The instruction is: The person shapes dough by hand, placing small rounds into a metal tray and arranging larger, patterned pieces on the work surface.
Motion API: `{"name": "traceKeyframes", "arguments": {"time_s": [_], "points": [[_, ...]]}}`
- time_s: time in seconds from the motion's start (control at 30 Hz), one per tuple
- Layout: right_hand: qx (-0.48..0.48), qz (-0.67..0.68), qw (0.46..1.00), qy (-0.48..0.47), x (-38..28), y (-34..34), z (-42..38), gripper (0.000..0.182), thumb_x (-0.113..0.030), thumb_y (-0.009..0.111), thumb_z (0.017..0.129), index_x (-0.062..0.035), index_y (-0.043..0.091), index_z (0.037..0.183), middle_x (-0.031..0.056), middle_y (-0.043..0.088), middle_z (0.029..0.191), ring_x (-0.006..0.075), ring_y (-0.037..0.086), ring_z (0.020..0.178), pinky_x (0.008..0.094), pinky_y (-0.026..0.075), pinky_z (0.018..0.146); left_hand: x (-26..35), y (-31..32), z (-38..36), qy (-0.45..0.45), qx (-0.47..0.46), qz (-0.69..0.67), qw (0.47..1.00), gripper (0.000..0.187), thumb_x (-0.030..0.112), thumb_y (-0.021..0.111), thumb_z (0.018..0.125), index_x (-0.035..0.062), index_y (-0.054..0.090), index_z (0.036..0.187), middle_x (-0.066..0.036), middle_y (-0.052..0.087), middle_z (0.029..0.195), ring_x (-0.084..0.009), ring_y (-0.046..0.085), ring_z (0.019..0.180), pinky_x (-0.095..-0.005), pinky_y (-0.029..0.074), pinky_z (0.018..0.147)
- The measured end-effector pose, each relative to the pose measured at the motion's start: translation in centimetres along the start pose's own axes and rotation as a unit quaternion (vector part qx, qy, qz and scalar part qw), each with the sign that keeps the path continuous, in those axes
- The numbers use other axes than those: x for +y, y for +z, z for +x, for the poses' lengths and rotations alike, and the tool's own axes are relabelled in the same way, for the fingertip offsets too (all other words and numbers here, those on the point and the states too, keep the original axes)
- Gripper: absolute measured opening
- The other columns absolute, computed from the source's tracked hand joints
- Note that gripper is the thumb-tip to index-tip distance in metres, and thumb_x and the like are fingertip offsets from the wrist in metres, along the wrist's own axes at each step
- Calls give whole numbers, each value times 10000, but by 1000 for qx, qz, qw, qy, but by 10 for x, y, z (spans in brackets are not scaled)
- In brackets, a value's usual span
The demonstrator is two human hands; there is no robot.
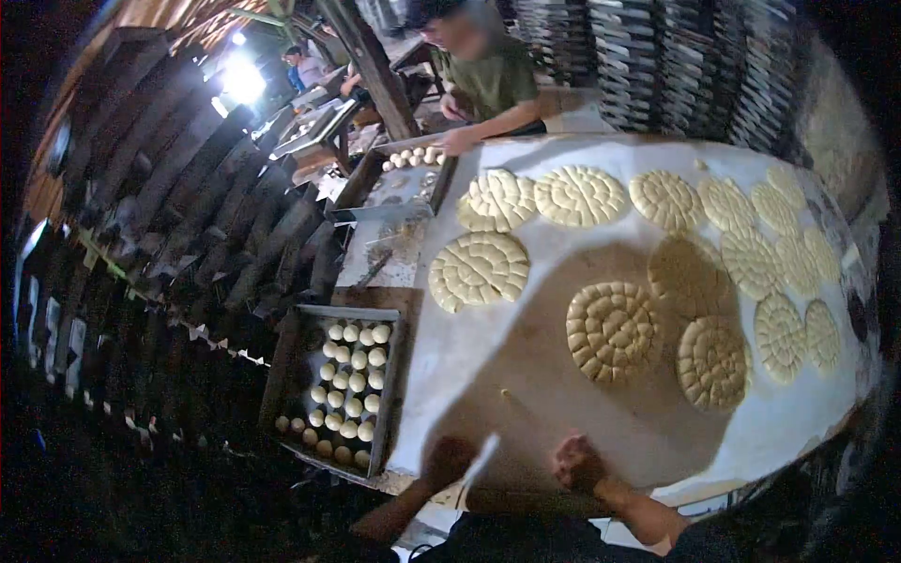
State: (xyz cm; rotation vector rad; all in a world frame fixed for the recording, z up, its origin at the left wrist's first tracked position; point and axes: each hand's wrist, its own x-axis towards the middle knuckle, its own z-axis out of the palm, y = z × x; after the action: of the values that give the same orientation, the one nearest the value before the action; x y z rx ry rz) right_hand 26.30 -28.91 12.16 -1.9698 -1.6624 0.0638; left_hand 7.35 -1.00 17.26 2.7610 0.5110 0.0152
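My left hand (450, 462) is low over the near edge of the white table, right of a dark tray (392, 375) with rows of round dough balls (357, 382). Its fingers are too dark to make out. My right hand (578, 464) is over the table near its front edge, fingers curled together; what they hold, if anything, is hidden. Beyond it lies a flat round of dough pieces set in rings (613, 332), with a similar round (713, 362) to its right. Neither hand touches them.
More scored dough rounds (479, 270) lie across the table (427, 413). A second tray (443, 192) with dough balls stands at the back left. Behind the table a person (488, 80) reaches toward that tray. A wooden post (375, 75) rises behind it.
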Motion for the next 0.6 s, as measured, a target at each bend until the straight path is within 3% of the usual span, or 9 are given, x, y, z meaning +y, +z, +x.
{"name": "traceKeyframes", "arguments": {"time_s": [0.03,0.07,0.17,0.3,0.4,0.43,0.5,0.57,0.6], "points": [[-19,-24,998,61,3,-41,11,125,-158,591,805,-39,564,831,136,552,872,349,544,921,548,330,1042,-8,-9,3,-42,3,-12,999,148,233,592,878,105,664,902,-133,626,938,-359,587,916,-537,463,803],[-37,-48,991,123,7,-69,31,112,-144,584,810,-38,549,822,136,540,862,349,534,908,549,334,1027,-40,6,23,-5,91,-4,996,151,236,589,880,108,659,917,-135,626,947,-368,589,936,-529,469,816],[152,-117,966,172,2,-66,108,104,-111,557,832,-18,511,821,149,516,849,365,503,866,537,350,946,-62,1,63,101,231,54,966,176,239,581,881,109,644,981,-152,622,1001,-387,587,1005,-505,477,871],[280,-82,912,288,-40,-14,145,96,-108,519,865,-17,518,835,163,519,837,381,500,835,507,371,874,2,-10,82,126,95,-28,987,237,231,579,879,81,622,1057,-175,608,1081,-380,574,1065,-487,469,925],[192,-13,956,222,-68,9,100,96,-115,516,869,-30,554,846,158,558,869,374,528,861,491,392,869,7,20,23,191,16,-99,977,272,246,567,896,69,604,1098,-182,601,1096,-371,575,1062,-483,469,922],[185,-92,976,70,-42,24,67,109,-112,508,864,-29,579,864,156,586,902,367,552,901,467,423,853,0,17,2,192,-15,-136,972,283,252,563,902,64,598,1112,-185,599,1101,-368,575,1060,-481,468,921],[22,-27,988,152,-69,-41,77,143,-142,508,885,-24,588,872,152,595,903,298,580,915,438,479,774,-22,-8,-30,165,-77,-220,958,307,262,554,913,56,586,1139,-190,594,1111,-362,576,1058,-478,468,919],[-61,80,932,349,-19,-60,51,206,-205,516,922,-24,591,858,111,594,819,209,596,801,381,507,627,-58,-58,-50,95,-89,-301,945,331,272,546,925,48,574,1166,-195,589,1121,-355,577,1056,-475,467,917],[-57,108,898,422,-8,-71,55,224,-232,557,896,-18,619,877,122,607,772,222,604,720,389,512,637,-81,-86,-57,50,-78,-336,937,342,277,542,931,44,568,1180,-198,587,1126,-352,578,1055,-474,467,916]]}}
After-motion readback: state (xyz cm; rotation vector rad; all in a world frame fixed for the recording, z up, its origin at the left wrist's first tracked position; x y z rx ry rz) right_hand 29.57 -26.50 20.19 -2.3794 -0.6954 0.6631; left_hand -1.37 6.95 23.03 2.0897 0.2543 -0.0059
